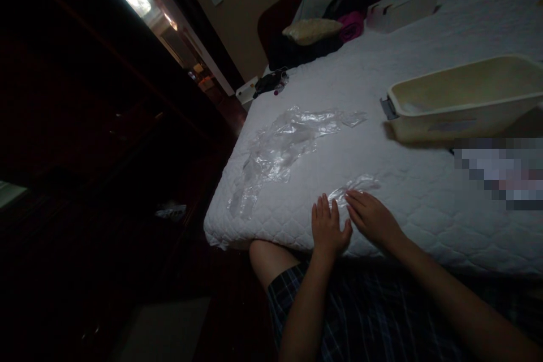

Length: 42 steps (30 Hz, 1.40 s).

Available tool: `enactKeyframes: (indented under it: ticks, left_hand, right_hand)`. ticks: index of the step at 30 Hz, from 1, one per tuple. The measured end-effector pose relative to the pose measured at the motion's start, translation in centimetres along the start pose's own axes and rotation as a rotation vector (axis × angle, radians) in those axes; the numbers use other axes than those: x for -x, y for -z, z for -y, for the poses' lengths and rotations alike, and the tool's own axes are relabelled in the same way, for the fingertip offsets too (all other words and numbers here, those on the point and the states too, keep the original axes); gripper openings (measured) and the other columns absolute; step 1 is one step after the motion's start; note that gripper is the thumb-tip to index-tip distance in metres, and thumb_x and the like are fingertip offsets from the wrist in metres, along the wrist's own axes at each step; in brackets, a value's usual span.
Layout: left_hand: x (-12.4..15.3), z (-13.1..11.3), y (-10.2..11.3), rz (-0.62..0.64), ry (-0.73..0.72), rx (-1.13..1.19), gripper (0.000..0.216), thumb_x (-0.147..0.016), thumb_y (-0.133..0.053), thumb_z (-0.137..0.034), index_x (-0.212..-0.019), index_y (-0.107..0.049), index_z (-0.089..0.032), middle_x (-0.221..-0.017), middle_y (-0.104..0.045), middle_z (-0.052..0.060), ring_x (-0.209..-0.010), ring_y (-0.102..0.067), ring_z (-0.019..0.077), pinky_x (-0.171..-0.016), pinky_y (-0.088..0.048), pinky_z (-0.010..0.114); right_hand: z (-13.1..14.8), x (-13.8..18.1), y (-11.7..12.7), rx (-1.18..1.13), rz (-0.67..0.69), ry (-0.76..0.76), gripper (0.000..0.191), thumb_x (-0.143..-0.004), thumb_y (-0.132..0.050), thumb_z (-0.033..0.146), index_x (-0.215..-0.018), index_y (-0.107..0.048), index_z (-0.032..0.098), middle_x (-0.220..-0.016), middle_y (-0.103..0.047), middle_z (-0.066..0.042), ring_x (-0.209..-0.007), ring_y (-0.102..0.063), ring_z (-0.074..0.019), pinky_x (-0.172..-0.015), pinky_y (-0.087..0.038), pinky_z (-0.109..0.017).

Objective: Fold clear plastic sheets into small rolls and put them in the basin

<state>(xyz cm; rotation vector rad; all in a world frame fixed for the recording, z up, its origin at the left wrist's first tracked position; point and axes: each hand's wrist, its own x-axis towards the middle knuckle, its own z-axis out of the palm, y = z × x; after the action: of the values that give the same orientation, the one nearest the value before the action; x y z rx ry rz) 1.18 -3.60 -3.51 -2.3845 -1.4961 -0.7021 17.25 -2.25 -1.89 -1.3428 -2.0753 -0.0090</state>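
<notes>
A small clear plastic bag [362, 184] lies crumpled near the front edge of the quilted white bed [424, 203]. My right hand [373, 219] rests over its near side, palm down with the fingers stretched out. Just to the left, my left hand [328, 229] lies flat with its fingers spread, the fingertips at the bag's left end. Neither hand grips anything. Farther left, several clear plastic bags [280, 153] are spread over the bed in a wrinkled, shiny heap.
A cream plastic bin [449, 124] with a grey latch sits at the right. Toward the headboard are a white box [405, 8], a yellowish pillow-like bundle [311, 31] and a magenta roll [352, 25]. Small dark items [271, 82] lie by the bed's far-left edge.
</notes>
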Motion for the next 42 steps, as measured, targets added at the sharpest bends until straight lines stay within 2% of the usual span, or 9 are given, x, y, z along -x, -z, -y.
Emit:
enactKeyframes:
  ticks: [6,10,14,17,22,28,34,38,42]
  left_hand:
    - [0.4,0.4,0.0,-0.030,-0.087,0.019,0.056,-0.086,-0.052,-0.036,-0.135,-0.044,-0.009,-0.133,-0.057,0.016,-0.129,-0.048,0.0310,-0.107,-0.039,0.051]
    - [0.7,0.5,0.0,-0.040,-0.178,0.030,0.044,-0.086,-0.052,-0.033,-0.125,-0.054,-0.014,-0.127,-0.062,0.015,-0.124,-0.053,0.0302,-0.101,-0.044,0.049]
    - [0.6,1.0,0.4,-0.053,-0.159,0.067,0.036,-0.084,-0.054,-0.031,-0.116,-0.061,-0.016,-0.120,-0.065,0.015,-0.117,-0.058,0.0308,-0.092,-0.049,0.048]
    - [-0.7,1.9,1.1,-0.043,-0.158,0.084,0.031,-0.085,-0.053,-0.022,-0.115,-0.061,-0.016,-0.119,-0.066,0.015,-0.116,-0.059,0.0275,-0.091,-0.051,0.045]
    - [-4.4,3.1,1.3,0.076,-0.328,0.140,0.023,-0.091,-0.051,-0.017,-0.112,-0.063,-0.019,-0.119,-0.067,0.011,-0.117,-0.060,0.0206,-0.092,-0.053,0.038]
    - [-5.7,2.6,-0.1,0.171,-0.382,0.289,0.023,-0.094,-0.049,-0.020,-0.111,-0.064,-0.019,-0.120,-0.067,0.008,-0.123,-0.056,0.0200,-0.098,-0.051,0.041]
    - [-5.1,2.4,0.1,0.188,-0.345,0.238,0.025,-0.094,-0.049,-0.021,-0.115,-0.062,-0.020,-0.125,-0.064,0.006,-0.125,-0.053,0.0189,-0.101,-0.049,0.040]
    - [-5.0,2.1,0.6,0.162,-0.288,0.160,0.027,-0.092,-0.052,-0.020,-0.117,-0.061,-0.021,-0.125,-0.064,0.007,-0.121,-0.055,0.0208,-0.100,-0.049,0.041]
    - [-4.9,1.8,0.9,0.120,-0.255,0.129,0.029,-0.092,-0.053,-0.022,-0.121,-0.059,-0.023,-0.125,-0.063,0.006,-0.118,-0.056,0.0199,-0.098,-0.049,0.039]
  right_hand:
    - [-3.0,-0.8,0.8,-0.119,0.024,0.012,0.032,-0.086,-0.043,0.020,-0.104,-0.070,0.018,-0.116,-0.068,-0.011,-0.116,-0.059,-0.0263,-0.105,-0.041,-0.051]
    - [-4.7,-1.4,1.0,-0.317,0.041,-0.116,0.034,-0.082,-0.041,0.016,-0.091,-0.073,0.023,-0.110,-0.071,-0.006,-0.109,-0.063,-0.0225,-0.099,-0.048,-0.046]
    - [-4.9,-1.3,0.8,-0.427,0.020,-0.189,0.036,-0.076,-0.040,0.011,-0.084,-0.073,0.024,-0.106,-0.072,-0.003,-0.107,-0.065,-0.0221,-0.100,-0.047,-0.048]
    - [-4.7,-1.1,0.8,-0.447,0.009,-0.197,0.036,-0.070,-0.039,0.009,-0.077,-0.071,0.024,-0.102,-0.074,-0.002,-0.105,-0.065,-0.0219,-0.099,-0.047,-0.047]
    - [-4.7,-1.2,0.7,-0.460,-0.017,-0.249,0.033,-0.067,-0.039,0.010,-0.068,-0.068,0.024,-0.096,-0.074,-0.003,-0.098,-0.067,-0.0221,-0.092,-0.051,-0.044]
    - [-4.6,-1.3,0.6,-0.449,-0.039,-0.241,0.034,-0.068,-0.039,0.009,-0.073,-0.070,0.024,-0.093,-0.074,-0.003,-0.091,-0.068,-0.0214,-0.084,-0.054,-0.040]
    - [-3.9,-1.0,1.2,-0.331,-0.171,-0.156,0.031,-0.079,-0.044,0.013,-0.091,-0.071,0.022,-0.105,-0.071,-0.008,-0.101,-0.064,-0.0230,-0.092,-0.051,-0.043]
    - [-3.6,-1.0,1.5,-0.289,-0.142,-0.094,0.032,-0.083,-0.043,0.013,-0.097,-0.070,0.021,-0.103,-0.071,-0.008,-0.099,-0.065,-0.0226,-0.089,-0.053,-0.043]
    - [-3.4,-1.2,1.5,-0.252,-0.104,-0.047,0.035,-0.084,-0.042,0.013,-0.107,-0.068,0.020,-0.116,-0.068,-0.010,-0.108,-0.062,-0.0225,-0.092,-0.051,-0.044]
